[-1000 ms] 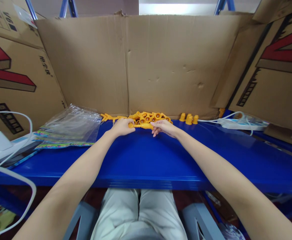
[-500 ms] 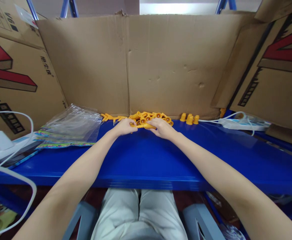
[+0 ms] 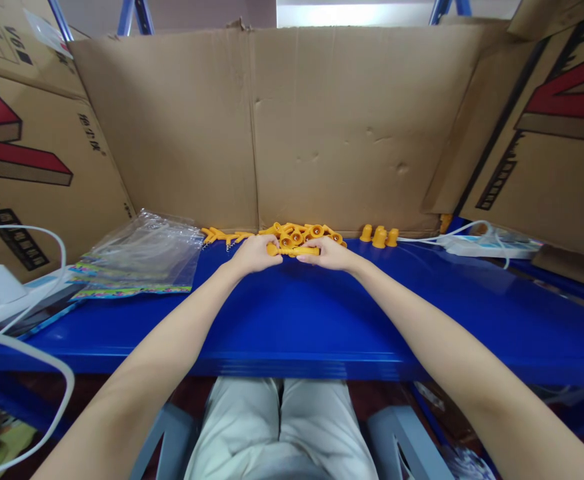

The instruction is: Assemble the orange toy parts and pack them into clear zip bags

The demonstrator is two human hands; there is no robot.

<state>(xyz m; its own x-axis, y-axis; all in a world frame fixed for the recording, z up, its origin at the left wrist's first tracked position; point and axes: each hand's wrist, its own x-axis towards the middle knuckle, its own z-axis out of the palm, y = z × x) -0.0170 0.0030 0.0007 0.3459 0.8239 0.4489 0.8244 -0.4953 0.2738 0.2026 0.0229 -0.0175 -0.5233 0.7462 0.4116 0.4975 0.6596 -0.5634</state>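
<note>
Between both hands I hold a long yellow plastic piece (image 3: pixel 292 252), lying roughly level just over the shelf. My left hand (image 3: pixel 258 255) is closed around its left end, where a rounded yellow tip shows by the thumb. The right end is pinched between thumb and fingers of my right hand (image 3: pixel 329 255). Right behind the hands lies a pile of yellow hollow, cup-ended pieces (image 3: pixel 316 231), their round openings facing me. Left of the pile are yellow branched pieces (image 3: pixel 227 237) with small dark metal bits hanging from them.
Clear plastic bags (image 3: pixel 142 257) lie to the left on the blue shelf (image 3: pixel 297 320). Several yellow caps (image 3: pixel 379 237) stand to the right. White power strips (image 3: pixel 492 247) and cables sit at both sides. Cardboard (image 3: pixel 347 127) walls the back.
My hands have shifted slightly, and the yellow piece has turned so its rounded tip shows by my left thumb. My right fingers have closed onto its right end.
</note>
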